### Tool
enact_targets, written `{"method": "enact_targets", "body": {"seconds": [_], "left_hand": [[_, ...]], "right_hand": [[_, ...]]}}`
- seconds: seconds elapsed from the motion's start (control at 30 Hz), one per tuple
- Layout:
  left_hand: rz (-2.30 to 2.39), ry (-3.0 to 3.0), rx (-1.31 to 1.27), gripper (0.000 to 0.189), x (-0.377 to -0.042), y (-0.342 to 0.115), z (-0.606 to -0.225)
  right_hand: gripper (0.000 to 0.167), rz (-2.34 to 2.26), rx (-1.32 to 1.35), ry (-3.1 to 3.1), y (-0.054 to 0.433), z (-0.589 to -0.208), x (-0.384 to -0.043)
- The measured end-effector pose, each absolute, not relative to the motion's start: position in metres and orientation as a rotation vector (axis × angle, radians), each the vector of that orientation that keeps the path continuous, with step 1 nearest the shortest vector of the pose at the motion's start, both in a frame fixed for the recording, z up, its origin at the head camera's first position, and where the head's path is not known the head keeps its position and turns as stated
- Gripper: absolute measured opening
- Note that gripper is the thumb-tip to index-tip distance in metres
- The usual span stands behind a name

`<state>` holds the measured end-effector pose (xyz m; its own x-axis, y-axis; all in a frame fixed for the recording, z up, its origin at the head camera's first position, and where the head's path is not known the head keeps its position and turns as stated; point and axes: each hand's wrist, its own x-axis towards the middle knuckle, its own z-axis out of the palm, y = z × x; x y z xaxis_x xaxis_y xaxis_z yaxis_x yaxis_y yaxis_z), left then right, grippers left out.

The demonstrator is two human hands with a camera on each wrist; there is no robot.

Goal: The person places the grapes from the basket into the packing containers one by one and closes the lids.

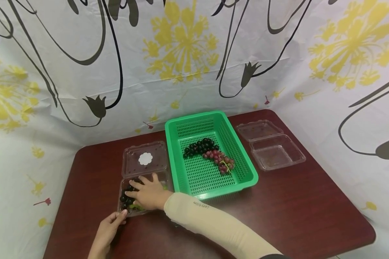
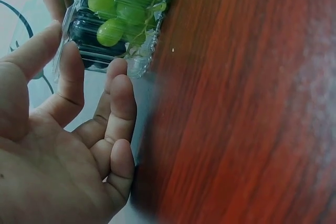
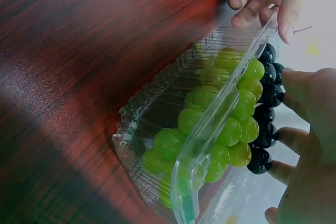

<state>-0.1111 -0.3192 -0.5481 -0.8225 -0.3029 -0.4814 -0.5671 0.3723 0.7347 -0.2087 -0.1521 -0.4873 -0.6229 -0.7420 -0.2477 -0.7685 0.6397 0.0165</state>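
Note:
A clear plastic clamshell box (image 1: 142, 214) stands on the left of the table with its lid (image 1: 133, 163) flipped back. Green grapes (image 3: 231, 129) and black grapes (image 3: 265, 114) fill it; in the right wrist view the black ones lie over the green. My left hand (image 1: 109, 227) pinches the box's near left corner between thumb and forefinger, its other fingers loosely bent in the left wrist view. Over the box, my right hand (image 1: 150, 194) spreads its fingers, and the fingertips rest on the black grapes.
A green plastic basket (image 1: 243, 183) beside the box holds a black grape bunch (image 1: 201, 146) and a red grape bunch (image 1: 220, 160). Farther right, another clear clamshell box (image 1: 275, 153) lies opened. A patterned cloth (image 1: 188, 93) hangs behind the dark red table (image 1: 295, 208).

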Motion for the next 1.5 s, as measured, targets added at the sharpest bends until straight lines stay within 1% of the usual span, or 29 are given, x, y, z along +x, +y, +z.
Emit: {"method": "enact_targets", "body": {"seconds": [0.2, 0.33, 0.47, 0.6, 0.83, 0.93, 1.07, 1.2, 1.43, 1.5], "left_hand": [[1.405, 2.376, -0.737, 0.061, -0.112, -0.322, -0.55], [1.358, 2.388, -0.714, 0.066, -0.113, -0.323, -0.55], [1.354, 2.402, -0.687, 0.067, -0.117, -0.326, -0.548], [1.346, 2.435, -0.695, 0.067, -0.12, -0.332, -0.546], [1.431, 2.471, -0.718, 0.058, -0.127, -0.338, -0.539], [1.447, 2.479, -0.719, 0.057, -0.131, -0.339, -0.537], [1.397, 2.511, -0.691, 0.06, -0.141, -0.339, -0.537], [1.334, 2.527, -0.631, 0.066, -0.151, -0.341, -0.536], [1.346, 2.483, -0.572, 0.074, -0.171, -0.346, -0.528], [1.362, 2.461, -0.569, 0.074, -0.176, -0.346, -0.526]], "right_hand": [[0.046, 0.036, -1.238, 2.701, -0.151, -0.484, -0.217], [0.046, -0.013, -1.147, 2.767, -0.149, -0.478, -0.222], [0.047, -0.013, -1.049, 2.826, -0.146, -0.478, -0.227], [0.049, 0.055, -0.999, 2.907, -0.142, -0.479, -0.233], [0.05, 0.27, -0.925, 3.021, -0.135, -0.479, -0.241], [0.06, 0.337, -0.859, 3.004, -0.133, -0.479, -0.245], [0.082, 0.439, -0.771, 2.978, -0.13, -0.483, -0.249], [0.089, 0.493, -0.735, 2.974, -0.127, -0.487, -0.253], [0.076, 0.526, -0.782, 2.979, -0.124, -0.485, -0.256], [0.079, 0.522, -0.79, 2.966, -0.125, -0.484, -0.256]]}}
